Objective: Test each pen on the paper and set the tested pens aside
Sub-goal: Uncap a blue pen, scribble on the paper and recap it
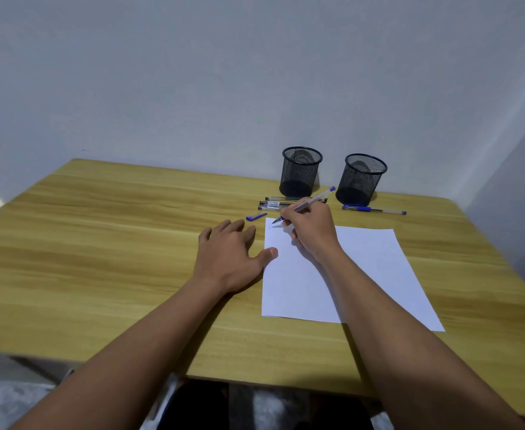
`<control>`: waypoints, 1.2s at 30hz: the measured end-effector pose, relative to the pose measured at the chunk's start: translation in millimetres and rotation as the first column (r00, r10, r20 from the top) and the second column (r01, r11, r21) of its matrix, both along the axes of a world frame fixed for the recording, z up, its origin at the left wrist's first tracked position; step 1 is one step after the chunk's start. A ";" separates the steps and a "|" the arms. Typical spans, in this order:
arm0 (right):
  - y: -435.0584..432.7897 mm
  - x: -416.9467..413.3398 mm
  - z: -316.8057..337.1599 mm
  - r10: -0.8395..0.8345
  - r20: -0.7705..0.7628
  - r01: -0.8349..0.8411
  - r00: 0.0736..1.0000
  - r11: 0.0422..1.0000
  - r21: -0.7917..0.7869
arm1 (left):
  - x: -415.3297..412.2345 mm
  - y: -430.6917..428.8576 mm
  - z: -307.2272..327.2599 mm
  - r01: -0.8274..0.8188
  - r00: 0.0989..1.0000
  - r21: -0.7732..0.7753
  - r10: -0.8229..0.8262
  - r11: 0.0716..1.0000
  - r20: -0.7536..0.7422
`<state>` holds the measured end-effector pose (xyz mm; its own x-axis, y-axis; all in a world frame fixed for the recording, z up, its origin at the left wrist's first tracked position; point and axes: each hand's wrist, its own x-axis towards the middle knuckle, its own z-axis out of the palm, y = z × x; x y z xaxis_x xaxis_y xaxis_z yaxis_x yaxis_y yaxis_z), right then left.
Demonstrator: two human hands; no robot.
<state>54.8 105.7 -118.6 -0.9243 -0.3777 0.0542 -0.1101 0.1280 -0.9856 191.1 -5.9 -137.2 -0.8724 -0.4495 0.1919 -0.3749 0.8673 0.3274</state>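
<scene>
Gripping a blue pen (315, 198) in its curled fingers, the right hand (312, 234) kept the tip on the far left corner of the paper (366, 274), where faint blue marks showed. The left hand (228, 257) lay flat and relaxed on the surface (100, 243), holding nothing, with its thumb touching the paper's left edge. A blue cap (256, 216) lay just beyond that corner. A group of pens (275, 204) and one capped blue pen (374, 209) lay beyond the paper's far edge, in front of two black mesh cups (300, 170).

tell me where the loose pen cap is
In the head view, the blue cap lies just left of the paper, at its far corner, beyond the left hand.
</scene>
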 end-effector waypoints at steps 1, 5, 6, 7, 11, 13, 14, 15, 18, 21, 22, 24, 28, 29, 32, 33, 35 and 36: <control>-0.3 -0.8 -0.3 -0.005 0.009 0.005 1.000 1.000 -0.004 | -0.5 0.6 2.1 -0.012 0.999 0.011 0.012 1.000 -0.048; 3.6 -1.6 8.9 -0.032 -0.037 0.030 0.999 0.999 -0.037 | -15.6 -10.6 12.3 -0.149 0.955 0.195 0.192 0.970 -0.228; 5.4 -2.2 12.5 -0.041 -0.049 0.039 0.998 0.998 -0.041 | -21.9 -16.1 13.6 -0.170 0.948 0.223 0.221 0.960 -0.227; 7.2 -3.0 16.0 -0.049 -0.046 0.047 0.998 0.998 -0.048 | -28.2 -21.1 14.7 -0.178 0.951 0.221 0.226 0.959 -0.212; 18.9 -6.6 28.0 -0.028 0.053 0.034 0.998 0.993 -0.112 | -45.5 -29.8 14.0 -0.188 0.972 0.093 0.199 0.978 -0.125; 24.5 -6.2 31.6 0.007 0.072 0.004 0.997 0.988 -0.157 | -48.6 -31.0 14.1 -0.191 0.971 0.100 0.203 0.976 -0.126; 27.3 -4.9 32.8 0.017 0.084 -0.002 0.996 0.985 -0.175 | -48.3 -31.6 15.5 -0.185 0.967 0.152 0.207 0.971 -0.150; 30.1 -3.5 33.1 0.022 0.093 -0.005 0.995 0.983 -0.182 | -47.4 -32.3 17.6 -0.165 0.959 0.231 0.211 0.959 -0.190; 40.1 0.8 31.9 0.040 0.133 -0.010 0.990 0.975 -0.222 | -42.1 -28.4 31.9 -0.044 0.929 0.431 0.195 0.901 -0.314; 49.1 4.7 33.3 0.044 0.171 0.007 0.984 0.958 -0.287 | -37.8 -20.2 48.7 0.061 0.915 0.497 0.150 0.865 -0.374; 51.5 6.5 35.3 0.041 0.176 0.013 0.983 0.955 -0.296 | -36.8 -17.3 53.2 0.091 0.916 0.508 0.129 0.856 -0.380; 55.2 9.6 39.9 0.040 0.172 0.014 0.984 0.954 -0.298 | -35.6 -12.2 59.5 0.148 0.917 0.511 0.076 0.847 -0.392; 64.1 15.9 49.8 0.063 0.140 -0.021 0.988 0.959 -0.284 | -33.8 1.0 70.8 0.256 0.897 0.521 0.001 0.814 -0.442; 66.6 17.2 52.2 0.069 0.132 -0.029 0.989 0.958 -0.285 | -33.9 3.6 73.3 0.276 0.892 0.524 -0.011 0.806 -0.453; 72.9 20.8 58.8 0.098 0.117 -0.059 0.988 0.952 -0.299 | -32.8 10.8 80.0 0.328 0.889 0.545 -0.057 0.772 -0.455; 74.3 22.1 60.8 0.110 0.118 -0.069 0.987 0.950 -0.304 | -32.4 13.9 82.1 0.343 0.887 0.563 -0.063 0.752 -0.457; 77.5 24.2 63.6 0.136 0.141 -0.084 0.981 0.942 -0.323 | -30.8 21.9 86.7 0.375 0.879 0.639 -0.038 0.672 -0.476; 79.2 25.0 64.4 0.150 0.155 -0.090 0.976 0.937 -0.337 | -29.4 26.4 89.2 0.390 0.873 0.688 -0.009 0.611 -0.487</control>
<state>79.7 184.9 -54.1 -0.8790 -0.4756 0.0340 0.0744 -0.2072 -0.9755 161.6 20.5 -48.0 -0.8813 -0.4189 0.2188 0.1068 0.2744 0.9557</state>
